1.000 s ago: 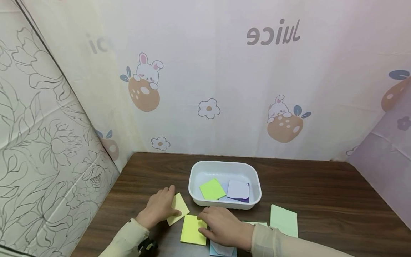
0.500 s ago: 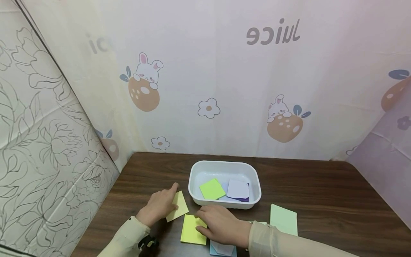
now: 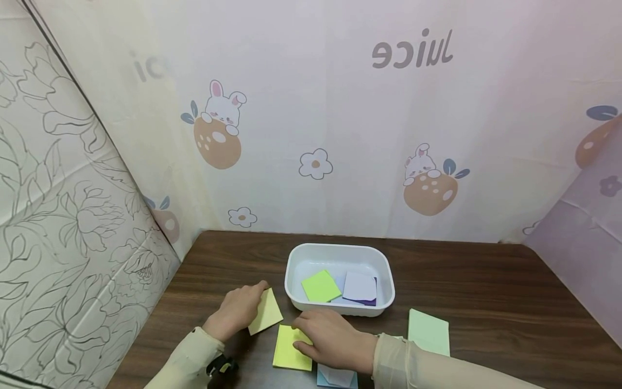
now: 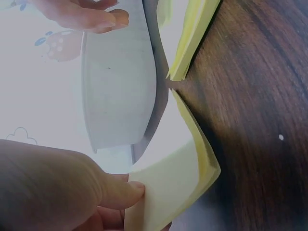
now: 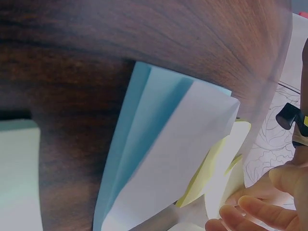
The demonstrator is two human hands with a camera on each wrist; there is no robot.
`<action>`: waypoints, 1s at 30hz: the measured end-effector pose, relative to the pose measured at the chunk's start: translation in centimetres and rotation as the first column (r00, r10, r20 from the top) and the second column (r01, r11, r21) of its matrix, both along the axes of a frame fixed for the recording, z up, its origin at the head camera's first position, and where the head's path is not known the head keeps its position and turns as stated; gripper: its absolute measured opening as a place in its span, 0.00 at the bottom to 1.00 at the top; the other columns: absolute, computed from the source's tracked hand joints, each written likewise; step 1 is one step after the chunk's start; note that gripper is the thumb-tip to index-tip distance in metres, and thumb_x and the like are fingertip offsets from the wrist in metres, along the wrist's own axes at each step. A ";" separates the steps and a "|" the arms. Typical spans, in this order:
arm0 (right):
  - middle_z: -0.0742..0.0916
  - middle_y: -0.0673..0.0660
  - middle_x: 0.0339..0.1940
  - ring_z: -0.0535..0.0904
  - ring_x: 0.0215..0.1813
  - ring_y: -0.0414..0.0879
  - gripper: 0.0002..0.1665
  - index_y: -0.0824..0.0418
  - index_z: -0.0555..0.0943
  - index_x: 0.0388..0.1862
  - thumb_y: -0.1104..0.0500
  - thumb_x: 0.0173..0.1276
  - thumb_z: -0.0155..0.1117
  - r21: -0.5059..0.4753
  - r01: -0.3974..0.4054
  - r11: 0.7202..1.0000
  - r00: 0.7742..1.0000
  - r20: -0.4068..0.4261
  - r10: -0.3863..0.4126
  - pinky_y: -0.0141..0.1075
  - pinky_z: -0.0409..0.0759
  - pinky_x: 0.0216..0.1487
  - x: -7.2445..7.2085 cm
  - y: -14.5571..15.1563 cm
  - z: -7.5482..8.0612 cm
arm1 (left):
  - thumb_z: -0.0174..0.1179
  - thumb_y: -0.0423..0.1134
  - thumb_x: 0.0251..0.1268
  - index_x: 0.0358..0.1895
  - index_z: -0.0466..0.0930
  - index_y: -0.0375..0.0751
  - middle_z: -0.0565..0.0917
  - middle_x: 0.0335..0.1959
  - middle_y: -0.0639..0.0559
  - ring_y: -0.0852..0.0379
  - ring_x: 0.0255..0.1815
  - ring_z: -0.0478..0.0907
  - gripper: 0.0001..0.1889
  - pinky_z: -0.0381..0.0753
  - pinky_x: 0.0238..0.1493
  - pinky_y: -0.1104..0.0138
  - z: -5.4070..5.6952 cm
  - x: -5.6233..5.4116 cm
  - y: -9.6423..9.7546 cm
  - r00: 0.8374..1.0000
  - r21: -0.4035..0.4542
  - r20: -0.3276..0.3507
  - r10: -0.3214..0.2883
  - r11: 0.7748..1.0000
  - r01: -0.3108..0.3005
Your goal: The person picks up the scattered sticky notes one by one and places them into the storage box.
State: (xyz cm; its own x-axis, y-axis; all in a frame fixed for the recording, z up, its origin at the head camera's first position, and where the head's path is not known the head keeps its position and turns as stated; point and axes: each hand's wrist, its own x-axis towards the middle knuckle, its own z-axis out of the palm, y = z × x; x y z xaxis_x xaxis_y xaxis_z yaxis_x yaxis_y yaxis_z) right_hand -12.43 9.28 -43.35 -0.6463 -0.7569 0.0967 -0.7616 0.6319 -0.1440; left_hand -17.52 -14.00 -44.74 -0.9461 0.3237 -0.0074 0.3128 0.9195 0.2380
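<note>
My left hand [image 3: 237,310] pinches a pale yellow sticky note pad [image 3: 266,314] at its left side. In the left wrist view the thumb [image 4: 122,191] lies on the pad's face, fingers behind it. To the right, my right hand [image 3: 335,337] hovers over a bright yellow sticky note pad [image 3: 289,354], its fingers [image 5: 267,211] loosely bent and holding nothing. Below that hand lies a blue sticky note pad [image 5: 126,130] with a whitish pad [image 5: 178,144] resting askew on it. The right hand partly covers these pads in the head view.
Behind the hands stands a white plastic tub [image 3: 335,250]. Inside it lie a neon green pad [image 3: 320,286] and a pale lilac pad [image 3: 360,285] over a dark purple one [image 3: 371,303]. A pale green pad [image 3: 429,332] rests to the right on the wooden table [image 3: 486,302].
The pale yellow pad has shifted slightly up and left with my left hand, whose thumb no longer shows in the head view. My right hand has drifted slightly left.
</note>
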 end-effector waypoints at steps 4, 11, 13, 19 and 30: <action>0.87 0.45 0.45 0.83 0.46 0.36 0.17 0.53 0.84 0.52 0.46 0.72 0.64 0.000 0.000 1.000 1.000 -0.003 0.000 0.32 0.80 0.48 0.0 -0.2 0.1 | 0.53 0.22 0.67 0.52 0.79 0.44 0.73 0.22 0.52 0.55 0.22 0.67 0.17 0.64 0.22 0.62 0.3 0.0 0.0 1.000 -0.003 0.001 0.003 1.000 -0.003; 0.87 0.45 0.46 0.83 0.48 0.37 0.17 0.53 0.84 0.53 0.46 0.72 0.64 0.005 0.005 1.000 1.000 0.017 -0.005 0.33 0.80 0.49 -0.1 -0.4 0.3 | 0.53 0.22 0.67 0.53 0.79 0.44 0.74 0.22 0.51 0.55 0.22 0.67 0.17 0.64 0.22 0.62 1.1 0.1 0.0 1.000 0.008 -0.017 0.007 1.000 -0.007; 0.87 0.45 0.46 0.83 0.48 0.37 0.17 0.53 0.84 0.53 0.46 0.72 0.64 0.002 0.001 1.000 1.000 0.011 -0.001 0.33 0.80 0.49 -0.1 -0.5 0.3 | 0.53 0.22 0.66 0.53 0.79 0.44 0.75 0.22 0.51 0.55 0.22 0.67 0.18 0.64 0.22 0.62 1.3 0.1 0.0 1.000 0.008 -0.019 0.009 1.000 -0.009; 0.87 0.45 0.44 0.83 0.47 0.36 0.17 0.54 0.84 0.52 0.47 0.72 0.64 -0.005 -0.011 1.000 1.000 -0.005 0.011 0.32 0.80 0.49 -0.2 -0.6 0.4 | 0.54 0.21 0.65 0.53 0.79 0.45 0.76 0.23 0.51 0.55 0.22 0.68 0.19 0.65 0.22 0.62 1.8 0.1 -0.2 1.000 0.001 -0.029 0.012 1.000 -0.012; 0.87 0.44 0.42 0.82 0.45 0.36 0.16 0.53 0.85 0.51 0.46 0.71 0.65 0.000 -0.008 1.000 1.000 -0.021 0.008 0.31 0.80 0.46 -0.3 -0.9 0.5 | 0.54 0.21 0.65 0.52 0.79 0.44 0.76 0.22 0.51 0.56 0.22 0.68 0.18 0.65 0.22 0.63 2.7 0.2 -0.3 0.999 0.007 -0.045 0.014 1.000 -0.014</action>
